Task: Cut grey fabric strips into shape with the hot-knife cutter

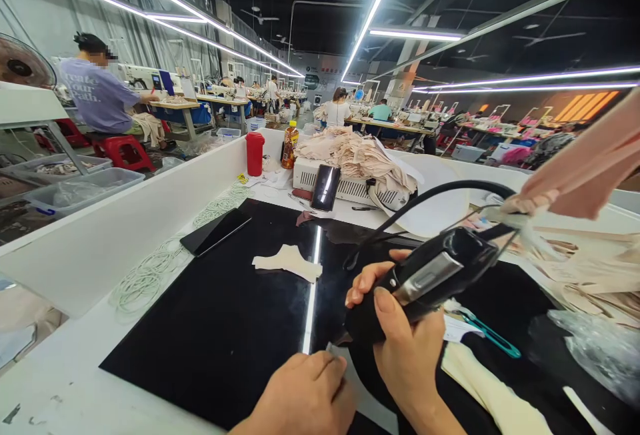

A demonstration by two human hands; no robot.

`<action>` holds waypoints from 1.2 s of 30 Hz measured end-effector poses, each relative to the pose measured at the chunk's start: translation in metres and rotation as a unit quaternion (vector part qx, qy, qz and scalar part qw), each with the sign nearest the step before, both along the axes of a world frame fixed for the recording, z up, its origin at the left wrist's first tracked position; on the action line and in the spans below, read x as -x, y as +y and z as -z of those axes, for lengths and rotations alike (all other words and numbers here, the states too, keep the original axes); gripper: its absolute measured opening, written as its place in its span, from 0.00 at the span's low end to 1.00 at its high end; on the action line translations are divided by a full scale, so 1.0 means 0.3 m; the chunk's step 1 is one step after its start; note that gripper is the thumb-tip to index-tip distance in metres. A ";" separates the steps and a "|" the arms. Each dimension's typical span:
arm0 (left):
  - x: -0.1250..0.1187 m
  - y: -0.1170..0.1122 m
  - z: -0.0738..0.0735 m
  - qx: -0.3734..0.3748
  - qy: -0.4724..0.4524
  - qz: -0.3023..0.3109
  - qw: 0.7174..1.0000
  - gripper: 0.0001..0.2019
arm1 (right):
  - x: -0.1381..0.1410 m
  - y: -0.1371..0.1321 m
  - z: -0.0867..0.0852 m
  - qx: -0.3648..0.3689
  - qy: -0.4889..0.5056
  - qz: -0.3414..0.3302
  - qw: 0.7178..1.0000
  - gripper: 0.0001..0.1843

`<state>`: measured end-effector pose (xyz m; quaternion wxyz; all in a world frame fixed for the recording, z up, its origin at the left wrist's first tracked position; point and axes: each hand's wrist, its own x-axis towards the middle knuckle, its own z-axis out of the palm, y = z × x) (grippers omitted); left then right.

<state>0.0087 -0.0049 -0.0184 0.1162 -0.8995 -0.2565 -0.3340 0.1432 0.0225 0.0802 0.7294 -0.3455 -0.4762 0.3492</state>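
My right hand (pixel 407 348) is wrapped around a black handheld power tool (pixel 445 268) with a metal plate on its side. The tool's lower end is hidden behind my fingers, and its upper end is tied to a hanging pink cloth strip (pixel 575 168). My left hand (pixel 305 391) is closed at the edge of a thin grey translucent sheet (pixel 367 391), over the glossy black board (pixel 210 315). A cream fabric piece (pixel 287 261) lies flat on the board beyond both hands.
A phone (pixel 215 231) lies at the board's left edge beside coiled pale cords (pixel 150 281). Behind stand a red cup (pixel 255 153), a bottle (pixel 289 145) and a vented box (pixel 345 185) piled with fabric. Turquoise snips (pixel 493 335) and cream strips lie right. A co-worker (pixel 97 91) sits left.
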 end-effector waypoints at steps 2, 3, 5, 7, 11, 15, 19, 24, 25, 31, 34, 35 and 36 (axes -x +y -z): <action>0.004 -0.004 -0.014 0.012 0.007 0.004 1.000 0.05 | -0.016 -0.008 -0.022 -0.008 -0.014 0.008 1.000 0.22; 0.006 -0.007 -0.024 0.023 0.016 0.006 1.000 0.06 | -0.027 -0.014 -0.038 -0.011 -0.024 0.018 0.999 0.23; 0.010 -0.016 -0.049 0.043 0.034 0.011 0.998 0.08 | -0.049 -0.032 -0.073 -0.015 -0.046 0.058 0.997 0.21; 0.015 -0.025 -0.070 0.055 0.047 0.012 0.997 0.09 | -0.070 -0.057 -0.102 -0.001 -0.059 0.109 0.992 0.20; 0.020 -0.036 -0.086 0.063 0.047 0.009 0.997 0.09 | -0.108 -0.114 -0.108 0.019 -0.049 0.150 0.987 0.19; 0.021 -0.037 -0.081 0.062 0.053 0.010 0.997 0.08 | -0.145 -0.169 -0.073 0.000 -0.044 0.135 0.990 0.18; 0.021 -0.036 -0.074 0.060 0.055 0.011 0.997 0.07 | -0.168 -0.201 -0.056 -0.002 -0.036 0.131 0.991 0.18; 0.025 -0.031 -0.065 0.063 0.068 0.016 0.996 0.06 | -0.167 -0.200 -0.046 -0.009 -0.035 0.108 0.994 0.17; 0.026 -0.031 -0.064 0.060 0.068 0.018 0.996 0.07 | -0.164 -0.199 -0.042 -0.012 -0.036 0.101 0.994 0.17; 0.033 -0.030 -0.064 0.050 0.055 0.021 0.997 0.08 | -0.149 -0.201 -0.019 -0.016 -0.050 0.084 0.995 0.17; 0.037 -0.033 -0.069 0.055 0.067 0.022 0.996 0.08 | -0.157 -0.205 -0.013 -0.006 -0.060 0.093 0.994 0.17; 0.039 -0.033 -0.072 0.058 0.072 0.021 0.995 0.09 | -0.161 -0.206 -0.013 -0.005 -0.063 0.098 0.993 0.17; 0.041 -0.034 -0.076 0.062 0.076 0.021 0.995 0.10 | -0.165 -0.207 -0.013 -0.006 -0.065 0.100 0.993 0.16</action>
